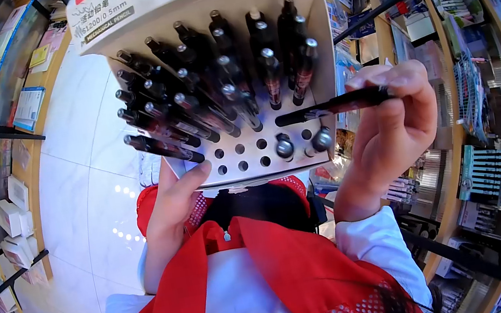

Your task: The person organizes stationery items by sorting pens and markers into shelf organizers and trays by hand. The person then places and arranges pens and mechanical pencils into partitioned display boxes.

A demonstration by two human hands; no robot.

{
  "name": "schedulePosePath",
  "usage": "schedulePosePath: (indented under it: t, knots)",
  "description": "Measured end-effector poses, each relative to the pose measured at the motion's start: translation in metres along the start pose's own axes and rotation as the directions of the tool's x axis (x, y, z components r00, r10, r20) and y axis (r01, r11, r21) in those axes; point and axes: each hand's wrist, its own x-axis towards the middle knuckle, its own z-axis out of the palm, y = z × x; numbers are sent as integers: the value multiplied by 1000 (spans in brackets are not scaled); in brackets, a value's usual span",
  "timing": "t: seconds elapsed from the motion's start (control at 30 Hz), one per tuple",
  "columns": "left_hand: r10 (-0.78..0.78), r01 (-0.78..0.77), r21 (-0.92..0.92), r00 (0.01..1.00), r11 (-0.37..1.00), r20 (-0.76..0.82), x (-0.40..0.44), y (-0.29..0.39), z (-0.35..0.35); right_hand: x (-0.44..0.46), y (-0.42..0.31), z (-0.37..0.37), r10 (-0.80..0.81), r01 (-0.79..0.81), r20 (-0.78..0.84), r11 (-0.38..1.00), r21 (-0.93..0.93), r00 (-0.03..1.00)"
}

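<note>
A white display box [243,149] with a holed tray, its flap printed "mechanical pencil", is held in front of my chest. My left hand [175,192] grips its near left edge, thumb on top and the other fingers hidden beneath. Between the thumb and fingers of my right hand [398,108] is a dark mechanical pencil [334,104], lying nearly level over the right side of the tray. Several black mechanical pencils [210,113] stand in the holes behind and to the left. Two silver-tipped ones [322,138] sit at the near right. Several near holes show bare.
Shelves of packaged stationery [489,176] run along the right side. On the left, another shelf unit [14,209] holds boxes and books. A pale tiled floor [82,158] lies between them. I wear a red vest [278,244] over white sleeves.
</note>
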Motion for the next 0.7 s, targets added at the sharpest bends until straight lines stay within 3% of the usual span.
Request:
schedulePosePath:
  t: [0.03,0.1,0.13,0.2,0.3,0.33,0.4,0.47,0.53,0.63,0.7]
  knots:
    - [2,-2,62,1000,998,1,0,-3,-2,-1,0,0,-13,13,13,1000,12,1000]
    - [1,-2,186,1000,983,3,2,-12,-6,4,-8,0,-75,117,223,976,-181,972]
    - [5,-11,151,999,989,38,1,-10,0,7,-11,-1,-105,194,325,947,-255,940]
    - [-26,20,129,999,991,40,-1,-9,4,6,-14,-4,-139,214,264,937,-277,954]
    - [-81,76,66,994,995,80,0,-6,2,2,-15,-12,-78,73,-57,995,-73,995]
    - [-106,101,59,990,993,89,1,-4,2,0,-18,-18,-70,63,-50,990,-123,996]
    - [-101,91,90,988,992,115,3,-4,5,-3,-23,-24,-123,136,76,969,-204,990]
    - [-56,28,209,991,977,125,10,-14,6,-1,-31,-26,-202,304,360,918,-253,911]
    - [6,-52,291,988,955,157,16,-13,19,6,-46,-26,-212,370,501,898,-239,839]
    - [141,-227,401,962,887,234,25,-18,34,7,-65,-37,-209,345,389,881,-324,897]
    - [90,-191,368,957,910,274,28,-25,34,0,-73,-46,-218,309,247,846,-434,944]
